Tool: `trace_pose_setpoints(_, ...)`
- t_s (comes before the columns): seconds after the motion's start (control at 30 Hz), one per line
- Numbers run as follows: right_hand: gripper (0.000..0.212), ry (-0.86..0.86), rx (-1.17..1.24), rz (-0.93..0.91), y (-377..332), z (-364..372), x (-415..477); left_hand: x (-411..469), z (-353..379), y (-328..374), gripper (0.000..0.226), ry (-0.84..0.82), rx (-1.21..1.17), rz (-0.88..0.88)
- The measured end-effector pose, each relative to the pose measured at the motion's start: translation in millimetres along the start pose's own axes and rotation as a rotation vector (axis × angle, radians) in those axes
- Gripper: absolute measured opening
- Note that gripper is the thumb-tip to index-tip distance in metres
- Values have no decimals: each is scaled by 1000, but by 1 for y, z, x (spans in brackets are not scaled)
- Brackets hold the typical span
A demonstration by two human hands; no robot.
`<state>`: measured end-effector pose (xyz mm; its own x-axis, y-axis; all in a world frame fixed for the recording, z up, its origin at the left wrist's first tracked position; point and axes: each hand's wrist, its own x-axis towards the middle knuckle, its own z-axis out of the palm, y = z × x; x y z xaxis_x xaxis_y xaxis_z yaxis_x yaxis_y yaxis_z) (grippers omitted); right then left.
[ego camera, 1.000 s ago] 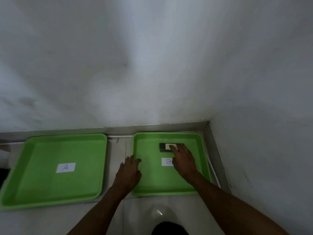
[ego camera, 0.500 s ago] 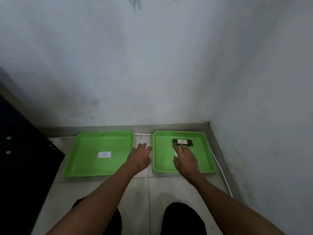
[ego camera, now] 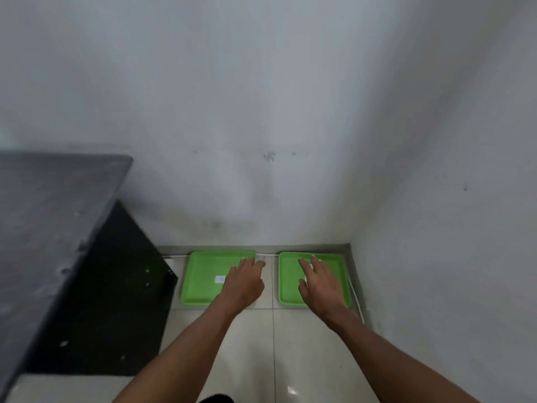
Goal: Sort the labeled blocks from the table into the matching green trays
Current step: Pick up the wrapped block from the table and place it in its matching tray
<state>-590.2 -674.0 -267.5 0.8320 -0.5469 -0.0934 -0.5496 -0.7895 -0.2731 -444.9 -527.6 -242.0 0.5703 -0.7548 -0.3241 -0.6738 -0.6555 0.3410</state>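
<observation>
Head view: I count two green trays on the pale tiled floor (ego camera: pixel 273 344), side by side against the foot of the white wall (ego camera: pixel 261 112), in the floor's far right corner. Both are shallow, square-cornered plastic with raised rims and a smooth, slightly glossy face. The left tray (ego camera: pixel 203 274) carries one small white paper label (ego camera: pixel 220 279) near its middle; the mark on it is too blurred to read. The right tray (ego camera: pixel 289 282) sits just beside the right-hand wall, with a strip of bare tile between the two trays.

My two hands are bare and both empty. My left hand (ego camera: pixel 244 282) hangs flat, palm down, fingers spread loosely, above the right edge of the left tray and the gap of tile. My right hand (ego camera: pixel 321 286) hangs the same way above the right tray, fingers splayed, gripping nothing; it is motion-blurred and hides most of that tray's floor, so I cannot tell where a labelled block lies.

One thin white cable (ego camera: pixel 356 298) runs along the floor's right edge past the right tray. One dark grey table (ego camera: pixel 52 216) with a matte, mottled top and a black side panel stands at the left.
</observation>
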Motion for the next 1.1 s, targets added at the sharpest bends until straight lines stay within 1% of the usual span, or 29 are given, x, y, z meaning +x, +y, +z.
trace_pose_setpoints(0.1,56,15,2,-48,-50,-88,-19,-52,-77,14,57,16,-14,-44)
trace_pose_setpoints(0.2,55,26,0,-114,-104,-153,-32,-95,-141,10,55,33,-2,-62)
trace_pose_setpoints(0.27,54,26,-3,-156,-140,-183,-35,-116,-177,-2,55,59,12,-66)
trace_pose_setpoints(0.37,54,47,-12,-202,-196,-204,-31,-137,-222,-35,53,124,-12,-65)
trace_pose_setpoints(0.47,52,50,-21,-218,-258,-202,-23,-153,-257,-83,52,155,-26,-66)
trace_pose_setpoints(0.57,52,11,-20,-212,-324,-190,-17,-171,-285,-143,52,142,-30,-96)
trace_pose_setpoints(0.73,51,-19,15,-201,-436,-162,0,-201,-324,-259,50,131,-16,-143)
trace_pose_setpoints(0.83,51,-26,48,-212,-496,-145,9,-214,-345,-328,47,139,-10,-217)
trace_pose_setpoints(0.97,50,-49,70,-253,-557,-124,18,-226,-365,-400,45,163,-30,-309)
trace_pose_setpoints(1.1,47,-86,78,-291,-597,-107,24,-236,-372,-450,39,154,0,-377)
